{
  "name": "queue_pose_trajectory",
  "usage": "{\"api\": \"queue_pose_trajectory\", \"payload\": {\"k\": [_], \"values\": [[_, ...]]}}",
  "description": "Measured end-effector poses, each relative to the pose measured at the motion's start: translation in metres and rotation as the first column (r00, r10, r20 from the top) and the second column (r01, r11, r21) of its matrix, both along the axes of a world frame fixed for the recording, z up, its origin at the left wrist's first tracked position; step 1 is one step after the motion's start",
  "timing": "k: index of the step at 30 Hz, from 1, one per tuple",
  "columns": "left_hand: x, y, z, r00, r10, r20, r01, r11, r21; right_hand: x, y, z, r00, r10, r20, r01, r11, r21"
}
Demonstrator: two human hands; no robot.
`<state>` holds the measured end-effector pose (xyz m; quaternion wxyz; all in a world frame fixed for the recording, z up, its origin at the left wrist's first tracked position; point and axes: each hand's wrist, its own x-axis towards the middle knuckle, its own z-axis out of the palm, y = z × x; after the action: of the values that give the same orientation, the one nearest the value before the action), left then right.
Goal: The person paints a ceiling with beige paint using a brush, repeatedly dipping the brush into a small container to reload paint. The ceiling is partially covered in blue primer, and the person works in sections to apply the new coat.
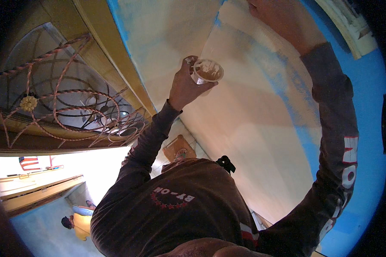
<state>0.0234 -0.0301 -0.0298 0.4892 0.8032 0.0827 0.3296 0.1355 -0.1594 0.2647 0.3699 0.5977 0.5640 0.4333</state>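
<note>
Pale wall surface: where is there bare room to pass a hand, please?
Free: the wall patch bordered by the cup above, blue paint at right, dark shirt below. Crowded: where the curling grille spreads, left of the left hand.

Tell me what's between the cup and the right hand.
In the head view, only pale-coated wall shows between the cup and the right hand, partly cut off above.

right grip (270, 12) is cut off by the top edge, its hold unclear.
</note>
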Motion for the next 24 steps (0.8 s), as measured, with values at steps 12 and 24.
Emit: {"api": "queue_pose_trajectory", "payload": {"k": [12,24], "values": [[-0.004,0.005,-0.003,0.998,0.052,0.023,-0.052,0.999,0.003,-0.037,-0.009,0.024,0.973,-0.141,-0.183,0.156,0.985,0.069],[-0.008,0.008,0.0,0.998,0.042,0.037,-0.043,0.999,0.016,-0.108,-0.048,0.059,0.826,-0.358,-0.436,0.407,0.913,0.022]]}}
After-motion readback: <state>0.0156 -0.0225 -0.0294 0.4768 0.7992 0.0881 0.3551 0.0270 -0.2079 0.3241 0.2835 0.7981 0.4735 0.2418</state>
